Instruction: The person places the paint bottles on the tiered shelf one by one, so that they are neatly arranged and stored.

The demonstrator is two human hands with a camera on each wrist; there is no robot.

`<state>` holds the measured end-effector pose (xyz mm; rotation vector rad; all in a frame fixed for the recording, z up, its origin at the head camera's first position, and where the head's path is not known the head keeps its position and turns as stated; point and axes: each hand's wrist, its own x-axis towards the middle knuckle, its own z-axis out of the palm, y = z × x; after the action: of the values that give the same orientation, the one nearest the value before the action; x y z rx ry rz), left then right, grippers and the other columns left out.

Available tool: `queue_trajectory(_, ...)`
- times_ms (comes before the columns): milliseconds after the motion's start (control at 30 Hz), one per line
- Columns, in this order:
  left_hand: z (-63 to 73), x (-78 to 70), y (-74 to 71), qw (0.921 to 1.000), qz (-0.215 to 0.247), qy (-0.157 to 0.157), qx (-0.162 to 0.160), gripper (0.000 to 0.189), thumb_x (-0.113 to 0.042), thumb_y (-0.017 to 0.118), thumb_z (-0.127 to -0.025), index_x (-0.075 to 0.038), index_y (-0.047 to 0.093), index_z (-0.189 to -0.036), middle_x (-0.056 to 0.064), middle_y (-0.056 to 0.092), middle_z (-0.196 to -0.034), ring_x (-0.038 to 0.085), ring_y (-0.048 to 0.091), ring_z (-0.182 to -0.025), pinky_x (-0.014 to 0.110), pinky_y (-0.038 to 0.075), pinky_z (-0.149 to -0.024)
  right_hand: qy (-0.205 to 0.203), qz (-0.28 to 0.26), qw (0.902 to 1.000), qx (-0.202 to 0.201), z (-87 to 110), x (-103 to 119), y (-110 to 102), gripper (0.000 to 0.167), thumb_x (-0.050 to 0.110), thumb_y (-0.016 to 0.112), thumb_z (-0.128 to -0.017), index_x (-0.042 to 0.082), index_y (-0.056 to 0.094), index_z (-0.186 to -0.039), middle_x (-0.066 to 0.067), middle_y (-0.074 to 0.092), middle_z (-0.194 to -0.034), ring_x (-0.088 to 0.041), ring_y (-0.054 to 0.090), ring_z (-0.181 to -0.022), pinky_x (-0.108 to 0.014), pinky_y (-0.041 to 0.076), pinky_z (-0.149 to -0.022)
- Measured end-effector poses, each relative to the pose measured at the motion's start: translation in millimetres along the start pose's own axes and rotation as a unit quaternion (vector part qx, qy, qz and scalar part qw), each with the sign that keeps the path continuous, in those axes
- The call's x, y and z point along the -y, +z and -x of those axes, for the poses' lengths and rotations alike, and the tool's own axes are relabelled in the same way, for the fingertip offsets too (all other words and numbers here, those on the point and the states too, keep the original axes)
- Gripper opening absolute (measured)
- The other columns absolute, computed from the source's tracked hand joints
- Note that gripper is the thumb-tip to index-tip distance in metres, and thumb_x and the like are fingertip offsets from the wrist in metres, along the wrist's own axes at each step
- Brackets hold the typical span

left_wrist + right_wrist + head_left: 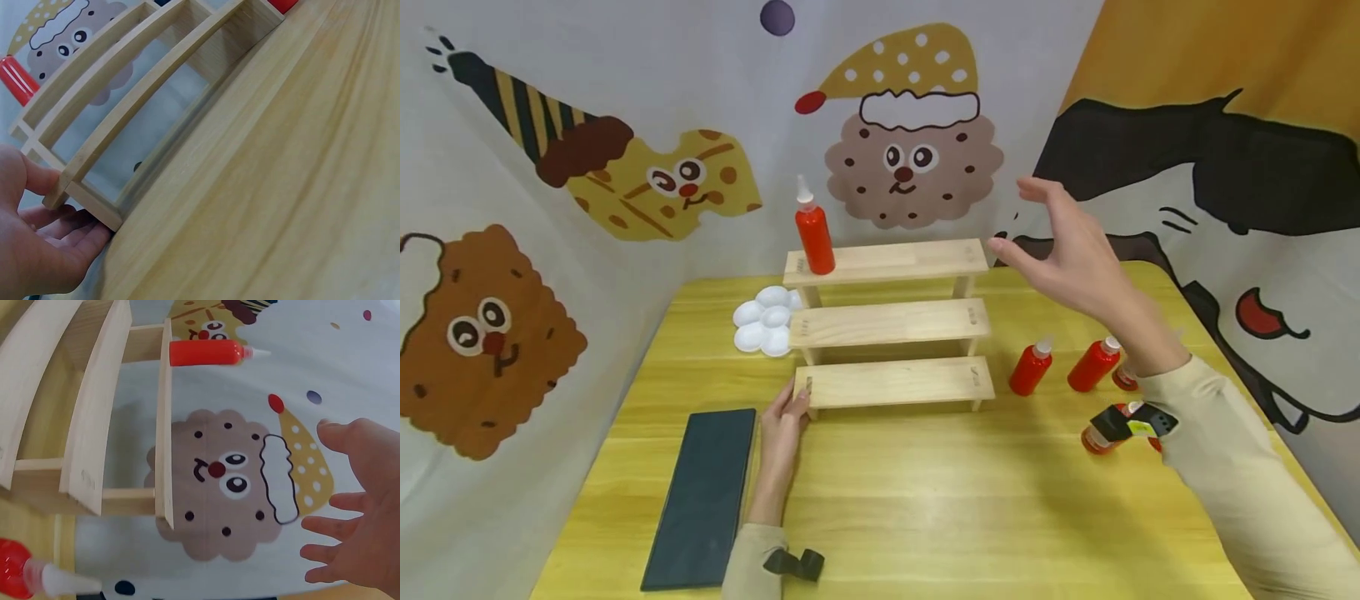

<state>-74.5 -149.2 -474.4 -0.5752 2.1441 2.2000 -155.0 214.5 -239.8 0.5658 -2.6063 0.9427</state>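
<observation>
A three-step wooden rack [895, 383] stands on the table. My left hand [781, 429] grips the left end of its lowest step, thumb on top and fingers underneath, as the left wrist view shows. On the left of the top step a red squeeze bottle [816, 237] with a white nozzle stands upright. My right hand [1067, 250] is raised in the air right of the rack, thumb and fingers spread apart, holding nothing. Below it, several more red bottles [1031, 368] stand on the table. In the right wrist view the right hand [362, 512] is clear of the rack.
A white flower-shaped palette [763, 321] lies left of the rack, partly behind it. Nearer the front left, a dark flat board [703, 500] lies on the yellow wood-grain table [925, 517]. A cartoon-printed cloth [700, 33] hangs behind and at the sides.
</observation>
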Motion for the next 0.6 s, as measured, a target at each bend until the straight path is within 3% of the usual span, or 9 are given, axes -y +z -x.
queue_trajectory(333,1.5,-2.8,-8.7,1.0,-0.003,0.002,0.001,0.056,-0.028,0.053,-0.106,-0.014,0.036,-0.158,0.014,0.04,-0.16,0.029,0.043,-0.143,0.046,0.04,-0.115,0.052,0.003,0.9986,-0.013,35.8,-15.5,-14.7,0.079,0.032,0.073,-0.093,0.01,0.032,-0.157,-0.02,0.043,-0.156,-0.043,0.038,-0.142,-0.068,0.027,-0.114)
queue_trajectory(533,1.6,-1.7,-2.6,1.0,-0.005,0.001,0.003,0.056,-0.026,0.053,-0.106,-0.011,0.037,-0.157,0.016,0.04,-0.16,0.031,0.044,-0.143,0.047,0.041,-0.114,0.103,-0.004,0.9947,0.0,77.3,-29.0,-26.5,0.085,0.032,0.075,-0.092,0.014,0.027,-0.159,-0.022,0.039,-0.158,-0.047,0.035,-0.141,-0.074,0.027,-0.109)
queue_trajectory(600,1.7,-1.1,1.4,1.0,-0.001,0.002,0.007,0.056,-0.025,0.053,-0.106,-0.01,0.037,-0.157,0.017,0.04,-0.16,0.032,0.044,-0.143,0.048,0.04,-0.114,0.117,-0.007,0.9931,0.0,93.4,-33.7,-29.7,0.085,0.032,0.075,-0.092,0.016,0.026,-0.16,-0.02,0.037,-0.16,-0.046,0.043,-0.135,-0.074,0.029,-0.107)
